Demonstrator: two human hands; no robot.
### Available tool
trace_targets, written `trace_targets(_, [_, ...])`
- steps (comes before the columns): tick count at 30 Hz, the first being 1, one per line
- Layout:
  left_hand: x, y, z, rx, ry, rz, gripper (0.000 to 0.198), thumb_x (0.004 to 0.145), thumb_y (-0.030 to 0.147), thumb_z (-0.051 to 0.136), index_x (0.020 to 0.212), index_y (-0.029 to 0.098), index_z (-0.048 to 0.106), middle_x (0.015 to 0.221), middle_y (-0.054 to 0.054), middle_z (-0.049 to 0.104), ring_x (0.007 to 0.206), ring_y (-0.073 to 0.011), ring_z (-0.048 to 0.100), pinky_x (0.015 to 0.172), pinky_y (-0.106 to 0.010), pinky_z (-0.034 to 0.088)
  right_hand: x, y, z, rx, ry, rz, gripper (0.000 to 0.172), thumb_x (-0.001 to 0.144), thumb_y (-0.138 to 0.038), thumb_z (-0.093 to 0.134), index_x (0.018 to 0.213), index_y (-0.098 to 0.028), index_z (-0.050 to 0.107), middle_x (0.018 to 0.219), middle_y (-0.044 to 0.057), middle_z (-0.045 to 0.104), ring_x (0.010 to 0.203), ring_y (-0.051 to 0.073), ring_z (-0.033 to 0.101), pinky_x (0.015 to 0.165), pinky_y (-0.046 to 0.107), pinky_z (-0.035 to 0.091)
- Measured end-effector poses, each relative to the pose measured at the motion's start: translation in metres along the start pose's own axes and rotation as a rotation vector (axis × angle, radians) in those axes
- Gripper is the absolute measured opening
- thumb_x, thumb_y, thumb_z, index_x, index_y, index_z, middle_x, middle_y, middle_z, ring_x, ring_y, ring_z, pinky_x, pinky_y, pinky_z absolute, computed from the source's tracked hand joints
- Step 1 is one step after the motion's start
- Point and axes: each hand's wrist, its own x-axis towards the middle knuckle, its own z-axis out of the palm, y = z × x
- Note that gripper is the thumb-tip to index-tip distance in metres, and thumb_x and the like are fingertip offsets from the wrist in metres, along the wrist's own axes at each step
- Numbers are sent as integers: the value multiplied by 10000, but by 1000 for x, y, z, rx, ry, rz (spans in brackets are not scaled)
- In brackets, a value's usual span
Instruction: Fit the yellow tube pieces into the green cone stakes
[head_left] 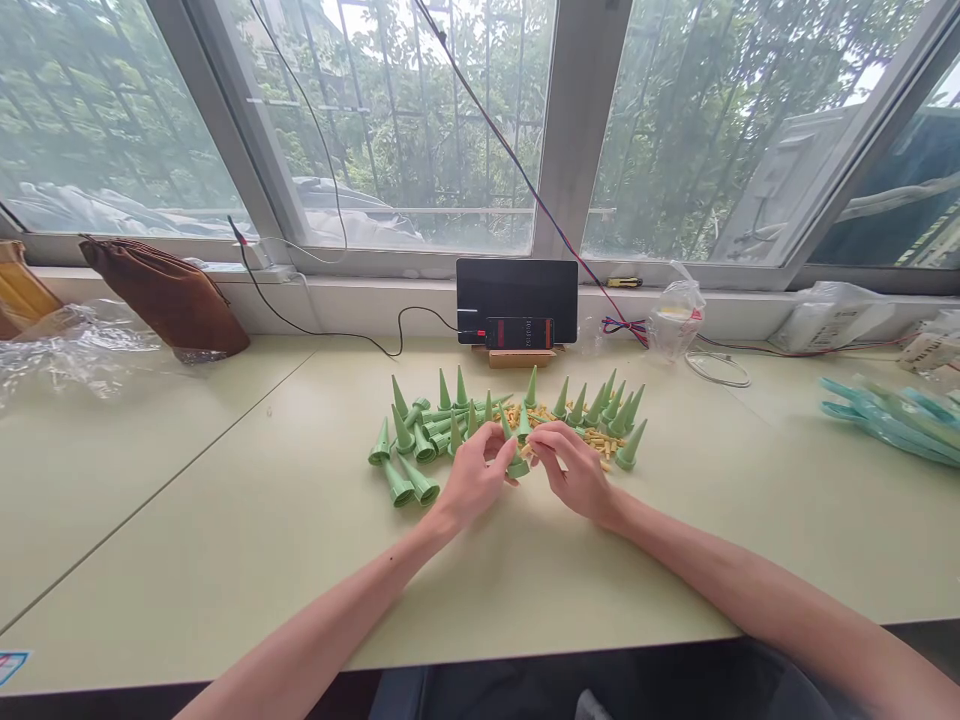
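Note:
My left hand [472, 478] is closed around a green plastic watering spike [517, 467], its pointed end up and its wide collar low, just above the table. My right hand [577, 472] pinches a small tan peg-like piece [527, 450] close beside that spike. Behind my hands lies a pile of similar tan pieces [600, 441], partly hidden by my fingers. Several green spikes stand point up around the pile, one of them a standing spike [630, 446] at the right. To the left, more spikes lie on their sides, such as a fallen spike [424, 487] with its open end facing me.
A pale green table [300, 540] carries everything. At the back, a dark tablet [517, 290] and a phone [517, 333] lean on a cardboard stand [521, 358]. A brown pouch [169, 298] is at left, teal plastic strips [892, 420] at right. Cables run along the sill.

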Motion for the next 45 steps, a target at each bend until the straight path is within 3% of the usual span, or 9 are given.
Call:
trace_targets(10, [-1, 1, 1, -15, 29, -32, 307, 872, 476, 576, 832, 181, 499, 722, 26, 439, 686, -118, 495, 547, -302, 627, 4, -1, -2, -78, 10, -27, 203, 942, -76, 477, 1061, -218, 560, 921, 70, 601, 787, 156, 591, 670, 277, 524])
trace_targets(32, [0, 0, -1, 33, 100, 41, 322, 862, 488, 584, 836, 176, 511, 750, -3, 511, 699, -145, 576, 482, -269, 601, 0, 4, 1, -99, 0, 3, 146, 968, -138, 463, 998, -224, 577, 795, 34, 547, 661, 137, 515, 580, 247, 442])
trace_targets(45, [-1, 2, -3, 91, 66, 42, 305, 869, 469, 584, 832, 179, 499, 742, 7, 501, 720, -151, 592, 470, -257, 589, 0, 5, 0, -34, -33, 1, 166, 982, -127, 430, 1002, -220, 567, 760, 14, 505, 648, 124, 508, 577, 248, 451])
